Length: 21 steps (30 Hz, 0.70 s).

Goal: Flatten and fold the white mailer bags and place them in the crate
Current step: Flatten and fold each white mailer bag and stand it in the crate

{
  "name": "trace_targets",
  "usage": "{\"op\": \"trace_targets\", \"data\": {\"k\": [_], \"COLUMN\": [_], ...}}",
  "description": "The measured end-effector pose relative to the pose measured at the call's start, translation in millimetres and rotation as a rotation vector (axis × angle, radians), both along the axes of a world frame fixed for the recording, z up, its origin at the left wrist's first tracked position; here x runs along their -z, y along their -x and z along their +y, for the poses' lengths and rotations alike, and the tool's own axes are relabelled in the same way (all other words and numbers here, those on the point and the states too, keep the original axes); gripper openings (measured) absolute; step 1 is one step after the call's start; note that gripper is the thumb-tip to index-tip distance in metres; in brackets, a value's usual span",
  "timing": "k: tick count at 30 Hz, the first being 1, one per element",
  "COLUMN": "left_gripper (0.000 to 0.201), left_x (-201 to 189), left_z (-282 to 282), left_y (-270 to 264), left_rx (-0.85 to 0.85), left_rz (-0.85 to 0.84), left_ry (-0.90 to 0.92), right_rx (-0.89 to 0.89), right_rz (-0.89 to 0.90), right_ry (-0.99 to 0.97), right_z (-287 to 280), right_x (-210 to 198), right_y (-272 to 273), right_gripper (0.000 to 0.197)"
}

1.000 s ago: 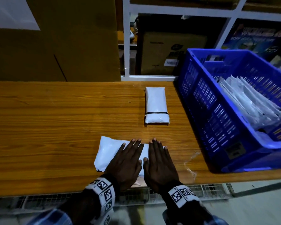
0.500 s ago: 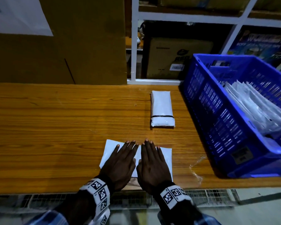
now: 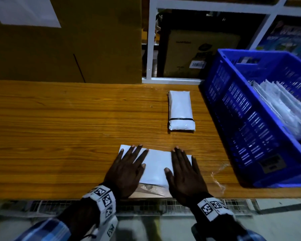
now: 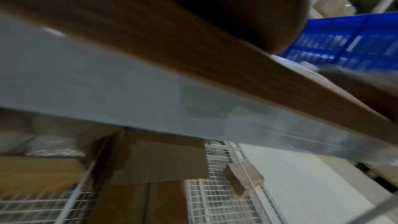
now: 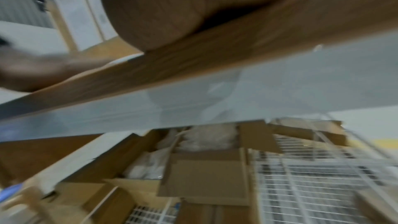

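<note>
We press a flat white plastic mailer bag (image 3: 155,166) onto the wooden bench (image 3: 59,136) at its near edge. Its long axis runs left to right, and its near edge lies over a crumpled clear wrapper. Our left hand (image 3: 127,169) lies palm down on the bag's left part, fingers straight and spread, the fingertips reaching its far edge. Our right hand (image 3: 184,173) lies palm down on the right part, fingers straight and close together. Neither hand grips anything.

Farther back, well apart from the bag, lies a white bundle of mailers bound with a black band (image 3: 181,111), its long axis pointing away from us. Just right of it stands a blue plastic slatted crate (image 3: 241,108) on the bench, holding a leaning stack of white bags (image 3: 281,108). Behind the bench stand a large brown cardboard box (image 3: 68,49) and white shelving (image 3: 150,40) with boxes. Both wrist views are blurred, showing only the bench edge and cartons below.
</note>
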<state>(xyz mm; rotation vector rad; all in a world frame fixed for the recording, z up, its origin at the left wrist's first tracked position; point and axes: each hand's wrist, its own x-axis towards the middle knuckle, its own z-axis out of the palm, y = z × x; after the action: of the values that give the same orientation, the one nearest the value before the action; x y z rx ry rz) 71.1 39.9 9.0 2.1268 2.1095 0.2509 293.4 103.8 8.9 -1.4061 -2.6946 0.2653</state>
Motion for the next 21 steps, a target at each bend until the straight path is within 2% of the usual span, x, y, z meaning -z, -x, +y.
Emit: {"op": "trace_targets", "data": {"k": [3, 5, 8, 10, 13, 16, 18, 21], "left_gripper": [0.059, 0.070, 0.081, 0.079, 0.076, 0.070, 0.067, 0.066], "left_x": [-2.4, -2.2, -8.7, -16.9, -19.0, -21.9, -25.2, -34.2], "left_z": [-11.4, -18.6, -22.7, -23.1, -21.8, -15.8, -12.6, -8.6], "left_y": [30.6, 49.9, 57.4, 48.3, 35.5, 30.9, 32.6, 41.5], "left_rx": [-0.051, -0.057, 0.012, 0.161, 0.376, 0.415, 0.430, 0.483], "left_rz": [0.009, 0.002, -0.041, -0.014, 0.101, 0.140, 0.150, 0.123], "left_ry": [0.039, 0.075, 0.089, 0.011, -0.052, -0.034, -0.027, -0.083], "right_rx": [0.058, 0.088, -0.053, -0.204, -0.279, -0.282, -0.285, -0.315], "right_rz": [-0.044, -0.061, -0.028, -0.026, -0.079, -0.016, -0.046, -0.105], "right_ry": [0.019, -0.022, -0.007, 0.008, -0.061, -0.098, -0.129, -0.160], "right_z": [5.1, 6.0, 2.8, -1.7, -7.4, -9.5, -10.3, -11.2], "right_x": [1.9, -2.1, -10.9, -15.9, -14.1, -16.1, -23.2, -34.2], "right_y": [-27.5, -40.2, -45.9, -39.6, -30.0, -23.5, -19.5, -15.3], "right_gripper": [0.071, 0.073, 0.074, 0.080, 0.084, 0.072, 0.064, 0.062]}}
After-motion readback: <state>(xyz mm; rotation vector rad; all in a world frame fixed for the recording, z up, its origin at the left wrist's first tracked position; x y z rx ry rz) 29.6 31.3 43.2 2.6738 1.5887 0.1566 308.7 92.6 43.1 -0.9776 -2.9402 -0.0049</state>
